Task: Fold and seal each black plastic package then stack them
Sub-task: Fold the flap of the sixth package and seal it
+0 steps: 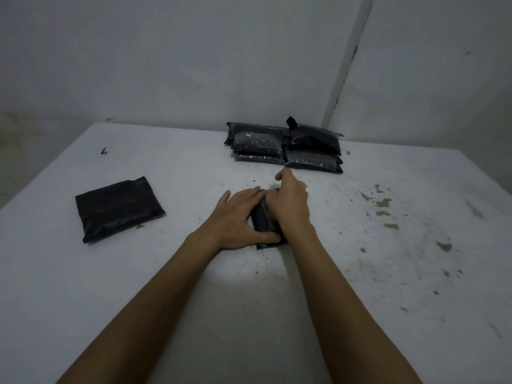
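Note:
A black plastic package [263,220] lies on the white table [194,286] near its middle, mostly covered by both hands. My left hand [240,217] presses flat on its left side, thumb along the near edge. My right hand [291,205] lies over its right side with fingers curled at the far edge. A folded black package [117,207] rests alone at the left. Two stacks of black packages [285,146] stand at the table's far edge, by the wall.
The white table top is scuffed, with brownish chipped patches [383,205] at the right. A small dark scrap [104,151] lies at the far left. A pale wall and a vertical pipe [343,67] stand behind the table.

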